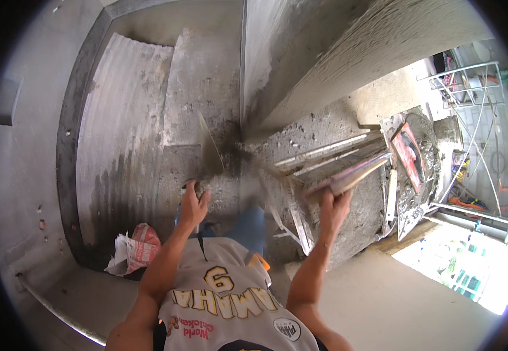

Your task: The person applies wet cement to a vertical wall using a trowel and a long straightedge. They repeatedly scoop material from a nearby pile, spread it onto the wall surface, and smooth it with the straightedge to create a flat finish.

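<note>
My left hand is closed round the grip of what looks like a trowel. Its thin, pointed grey blade stretches away ahead of the fist, partly blurred. In my right hand is a flat board with a reddish edge, gripped at its near side and held out to the right. A dark, smeared patch shows between the blade and the board, too blurred to name. Beyond both hands rises a grey plastered wall corner.
A red-and-white sack lies at the lower left. Wooden strips and a mortar-smeared panel with a red picture sit to the right. Metal scaffold frames stand further right. A bright opening lies at the lower right.
</note>
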Demonstrator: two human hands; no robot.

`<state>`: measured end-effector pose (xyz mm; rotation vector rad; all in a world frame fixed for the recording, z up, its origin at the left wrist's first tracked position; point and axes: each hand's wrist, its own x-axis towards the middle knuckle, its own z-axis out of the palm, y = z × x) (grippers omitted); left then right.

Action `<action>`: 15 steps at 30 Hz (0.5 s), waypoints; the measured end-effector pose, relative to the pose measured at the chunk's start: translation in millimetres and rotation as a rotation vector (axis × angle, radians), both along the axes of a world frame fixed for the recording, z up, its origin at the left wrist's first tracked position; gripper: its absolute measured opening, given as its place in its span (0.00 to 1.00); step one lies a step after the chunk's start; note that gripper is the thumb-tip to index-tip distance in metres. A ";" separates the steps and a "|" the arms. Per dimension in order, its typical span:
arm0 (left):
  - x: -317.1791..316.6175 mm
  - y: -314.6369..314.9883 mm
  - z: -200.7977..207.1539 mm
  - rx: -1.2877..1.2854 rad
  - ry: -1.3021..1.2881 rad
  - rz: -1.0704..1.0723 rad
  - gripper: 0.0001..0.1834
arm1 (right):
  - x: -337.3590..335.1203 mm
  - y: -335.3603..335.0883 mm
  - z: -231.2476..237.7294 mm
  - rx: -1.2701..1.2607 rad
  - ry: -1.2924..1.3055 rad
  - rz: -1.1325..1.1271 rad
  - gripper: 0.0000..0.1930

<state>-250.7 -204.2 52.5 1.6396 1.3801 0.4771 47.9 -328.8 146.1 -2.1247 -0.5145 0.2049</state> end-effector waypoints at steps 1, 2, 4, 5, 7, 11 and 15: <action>-0.5 0.4 2.8 0.001 0.010 0.003 0.22 | -9.6 27.7 5.7 0.100 0.053 0.043 0.15; -1.7 0.2 -3.6 0.037 -0.048 0.026 0.21 | -8.7 45.4 -8.3 0.083 -0.062 0.151 0.15; -3.6 2.9 -10.1 0.028 -0.057 0.039 0.20 | -8.6 84.3 -38.1 0.067 -0.267 0.278 0.13; -5.6 4.0 -13.6 0.024 -0.057 0.041 0.20 | -7.3 104.8 -51.8 0.064 -0.357 0.300 0.12; -11.8 6.3 -17.3 0.078 -0.033 0.038 0.19 | -0.7 135.5 -78.9 0.172 -0.409 0.328 0.12; -28.9 11.1 -35.6 0.170 -0.061 0.048 0.20 | 8.5 163.8 -105.7 0.156 -0.421 0.361 0.12; -37.6 14.9 -23.7 -0.018 0.068 0.101 0.20 | 9.3 175.4 -118.8 0.157 -0.495 0.371 0.13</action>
